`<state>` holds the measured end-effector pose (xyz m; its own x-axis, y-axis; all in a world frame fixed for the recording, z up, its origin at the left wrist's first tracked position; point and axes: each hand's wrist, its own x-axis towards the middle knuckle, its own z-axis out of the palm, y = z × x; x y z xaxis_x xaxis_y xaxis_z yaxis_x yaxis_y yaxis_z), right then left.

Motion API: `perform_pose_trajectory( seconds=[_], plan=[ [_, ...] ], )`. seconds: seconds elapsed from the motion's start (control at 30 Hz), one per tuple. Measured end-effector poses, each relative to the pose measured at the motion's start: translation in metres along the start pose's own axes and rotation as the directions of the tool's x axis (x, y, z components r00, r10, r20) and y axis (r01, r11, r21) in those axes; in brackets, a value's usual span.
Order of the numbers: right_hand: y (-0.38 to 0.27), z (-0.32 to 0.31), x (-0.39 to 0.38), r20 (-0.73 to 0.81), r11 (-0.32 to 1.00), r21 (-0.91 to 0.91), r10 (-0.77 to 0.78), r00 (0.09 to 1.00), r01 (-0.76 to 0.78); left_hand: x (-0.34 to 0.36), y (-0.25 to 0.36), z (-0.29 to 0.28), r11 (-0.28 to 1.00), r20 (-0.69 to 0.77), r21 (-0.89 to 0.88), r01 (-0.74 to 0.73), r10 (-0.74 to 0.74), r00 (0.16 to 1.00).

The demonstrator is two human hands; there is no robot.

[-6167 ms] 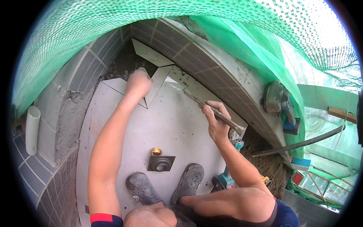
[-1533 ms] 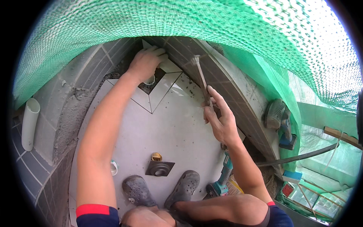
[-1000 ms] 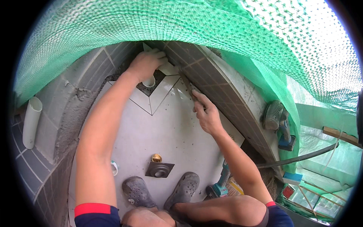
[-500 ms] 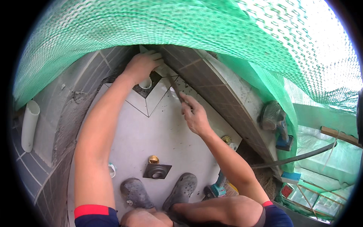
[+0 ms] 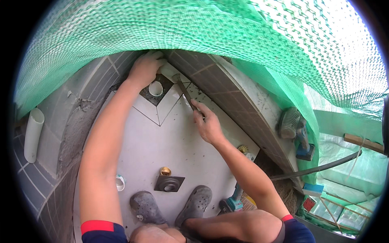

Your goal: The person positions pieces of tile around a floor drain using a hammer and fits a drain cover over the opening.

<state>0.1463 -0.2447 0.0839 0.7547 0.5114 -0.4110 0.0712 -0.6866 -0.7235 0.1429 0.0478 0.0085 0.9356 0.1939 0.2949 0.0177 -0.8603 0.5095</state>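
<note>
My left hand reaches into the far corner where the two walls meet. Its fingers are bent together, and what lies under their tips is hidden. A slim hammer-like tool is gripped in my right hand, its wider end over the pale tile strip by the right wall. Between the hands, pale strips frame a square hole in the floor, where a white pipe end stands in dark rubble. A mitred strip forms the near corner of that frame.
A dark square drain cover and a brass-coloured ring lie near my shoes. A white tape roll lies left, a teal power tool right. Green netting hangs overhead; another power tool rests on the right ledge.
My left hand has shifted slightly left and farther into the corner, uncovering more of the pipe end. The tool in my right hand has tilted a little, its wider end now showing more clearly.
</note>
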Motion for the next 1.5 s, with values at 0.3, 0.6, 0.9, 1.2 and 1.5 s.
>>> perform_pose_trajectory(
  seconds=[0.3, 0.6, 0.9, 1.2, 1.5],
  plan=[
    [-0.006, 0.01, -0.001, -0.058, 0.997, -0.001, -0.073, 0.996, 0.073, 0.003, 0.001, -0.006, 0.991, -0.034, 0.129, -0.038, 0.043, 0.998],
    [-0.009, 0.017, 0.001, -0.031, 0.996, -0.048, -0.077, 0.997, 0.075, 0.002, -0.001, -0.009, 0.993, 0.105, 0.107, 0.042, -0.053, 0.993],
    [-0.003, 0.018, 0.006, -0.1, 0.987, -0.003, -0.159, 0.982, 0.16, 0.001, -0.001, -0.005, 0.985, -0.047, 0.172, -0.026, 0.034, 0.998],
    [0.0, 0.014, 0.001, -0.052, 0.999, -0.016, -0.029, 0.998, 0.028, 0.0, -0.004, -0.003, 0.984, -0.09, 0.164, -0.065, 0.081, 0.993],
    [0.062, 0.009, -0.056, -0.241, 0.972, 0.214, -0.046, 0.969, 0.099, -0.025, 0.041, 0.024, 0.991, 0.038, 0.133, 0.027, -0.032, 0.999]
  ],
)
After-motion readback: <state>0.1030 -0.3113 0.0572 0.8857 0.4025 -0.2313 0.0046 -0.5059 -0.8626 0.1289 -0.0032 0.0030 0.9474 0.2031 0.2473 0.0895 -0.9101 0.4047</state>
